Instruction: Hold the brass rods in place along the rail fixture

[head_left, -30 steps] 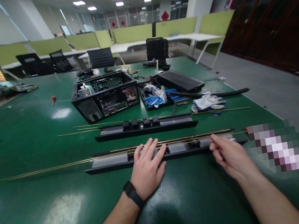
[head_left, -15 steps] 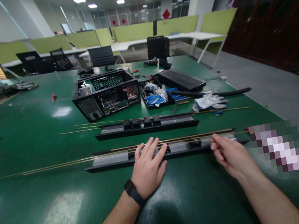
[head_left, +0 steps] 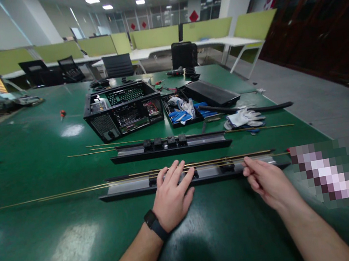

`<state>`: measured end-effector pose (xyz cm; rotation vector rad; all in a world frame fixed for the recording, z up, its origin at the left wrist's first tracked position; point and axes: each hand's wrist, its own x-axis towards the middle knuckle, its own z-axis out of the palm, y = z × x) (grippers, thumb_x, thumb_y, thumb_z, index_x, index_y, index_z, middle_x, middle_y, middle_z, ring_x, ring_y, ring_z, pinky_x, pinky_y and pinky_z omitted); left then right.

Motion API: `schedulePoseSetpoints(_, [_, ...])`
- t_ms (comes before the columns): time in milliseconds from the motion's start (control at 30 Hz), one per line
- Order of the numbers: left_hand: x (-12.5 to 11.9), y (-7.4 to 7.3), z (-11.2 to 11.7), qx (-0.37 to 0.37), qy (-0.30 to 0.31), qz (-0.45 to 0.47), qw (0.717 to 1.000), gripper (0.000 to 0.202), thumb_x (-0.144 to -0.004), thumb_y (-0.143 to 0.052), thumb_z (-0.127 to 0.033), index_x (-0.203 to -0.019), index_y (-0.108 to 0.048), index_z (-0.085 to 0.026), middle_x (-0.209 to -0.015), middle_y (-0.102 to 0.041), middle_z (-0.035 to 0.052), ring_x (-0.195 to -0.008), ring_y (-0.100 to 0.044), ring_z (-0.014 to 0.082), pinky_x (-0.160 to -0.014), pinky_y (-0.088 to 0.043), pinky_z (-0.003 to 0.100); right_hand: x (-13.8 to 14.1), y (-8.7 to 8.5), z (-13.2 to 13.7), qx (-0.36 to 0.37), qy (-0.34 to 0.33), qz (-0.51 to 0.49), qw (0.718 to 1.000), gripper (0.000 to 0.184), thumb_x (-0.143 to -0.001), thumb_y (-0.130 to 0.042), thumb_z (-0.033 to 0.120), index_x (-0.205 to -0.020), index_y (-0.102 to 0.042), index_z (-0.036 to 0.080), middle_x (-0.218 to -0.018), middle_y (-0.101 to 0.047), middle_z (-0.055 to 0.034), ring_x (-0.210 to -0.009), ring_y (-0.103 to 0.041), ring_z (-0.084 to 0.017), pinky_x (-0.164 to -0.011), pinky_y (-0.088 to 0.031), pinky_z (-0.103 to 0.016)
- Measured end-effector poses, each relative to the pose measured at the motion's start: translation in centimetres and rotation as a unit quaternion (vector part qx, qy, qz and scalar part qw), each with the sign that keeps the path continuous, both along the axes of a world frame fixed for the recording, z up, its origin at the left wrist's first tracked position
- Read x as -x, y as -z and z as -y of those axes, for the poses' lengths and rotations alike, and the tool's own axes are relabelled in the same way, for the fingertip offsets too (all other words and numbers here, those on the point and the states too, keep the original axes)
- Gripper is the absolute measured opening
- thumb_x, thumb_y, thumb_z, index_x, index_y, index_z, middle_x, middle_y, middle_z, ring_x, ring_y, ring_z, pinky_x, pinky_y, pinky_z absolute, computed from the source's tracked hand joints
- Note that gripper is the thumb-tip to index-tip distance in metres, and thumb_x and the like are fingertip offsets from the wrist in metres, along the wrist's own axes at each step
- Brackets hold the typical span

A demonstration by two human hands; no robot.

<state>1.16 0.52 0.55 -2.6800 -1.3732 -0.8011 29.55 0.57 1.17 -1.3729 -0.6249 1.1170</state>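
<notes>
A long black and silver rail (head_left: 212, 172) lies crosswise before me, with several dark blocks (head_left: 227, 165) in its channel. Thin brass rods (head_left: 80, 191) run along it and stick out far past its left end. My left hand (head_left: 173, 198) rests flat over the rail's middle, fingers spread across the rods and hiding part of a block. Near the rail's right end, my right hand (head_left: 264, 180) pinches a brass rod between thumb and forefinger. Its other fingers are curled in.
Behind lies a second rail (head_left: 171, 151) with several black blocks and brass rods. Farther back stand an open computer case (head_left: 124, 112), a tray of gloves (head_left: 183, 111), a black panel (head_left: 211, 92) and more gloves (head_left: 245, 118). A pixelated patch covers something at right.
My right hand has shifted slightly left. The left tip of one brass rod now sits farther right. My left hand stays in place.
</notes>
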Motion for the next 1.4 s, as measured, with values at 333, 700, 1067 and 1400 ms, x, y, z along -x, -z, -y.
schedulePoseSetpoints(333, [0.0, -0.1, 0.1, -0.01, 0.003, 0.008, 1.0, 0.052, -0.094, -0.056, -0.029, -0.145, -0.049, -0.028, -0.153, -0.046, 0.0099, -0.145, -0.038, 0.0288, -0.118, -0.027, 0.051, -0.5, 0.2, -0.1, 0.008, 0.044, -0.003, 0.999, 0.041, -0.069, -0.084, 0.049, -0.077, -0.061, 0.015, -0.06, -0.063, -0.0017, -0.029, -0.037, -0.005, -0.023, -0.019, -0.015])
schedulePoseSetpoints(700, [0.0, 0.0, 0.0, -0.012, 0.004, 0.005, 1.0, 0.052, -0.094, -0.057, -0.029, -0.145, -0.049, -0.028, -0.153, -0.046, 0.0097, -0.144, -0.038, 0.0287, -0.117, -0.027, 0.051, -1.0, -0.2, -0.4, -0.006, 0.106, -0.01, 0.994, 0.036, -0.069, -0.084, 0.043, -0.076, -0.06, 0.016, -0.057, -0.06, 0.0006, -0.03, -0.038, -0.006, -0.023, -0.019, -0.015])
schedulePoseSetpoints(1067, [0.0, -0.1, 0.0, -0.005, 0.003, 0.0, 1.0, 0.051, -0.095, -0.056, -0.029, -0.145, -0.049, -0.028, -0.154, -0.045, 0.0097, -0.145, -0.037, 0.0281, -0.118, -0.026, 0.051, -1.2, 0.2, -0.4, -0.013, 0.064, -0.018, 0.998, 0.044, -0.06, -0.09, 0.045, -0.074, -0.062, 0.015, -0.057, -0.059, 0.0016, -0.031, -0.038, -0.005, -0.023, -0.02, -0.015])
schedulePoseSetpoints(1400, [-0.1, 0.0, 0.0, -0.008, 0.001, 0.003, 1.0, 0.051, -0.095, -0.055, -0.03, -0.145, -0.049, -0.027, -0.155, -0.044, 0.0089, -0.145, -0.036, 0.0279, -0.118, -0.025, 0.051, -0.2, 0.0, 0.0, 0.016, 0.008, 0.012, 1.0, 0.045, -0.067, -0.085, 0.051, -0.067, -0.059, 0.015, -0.056, -0.059, -0.0002, -0.03, -0.036, -0.004, -0.024, -0.018, -0.014])
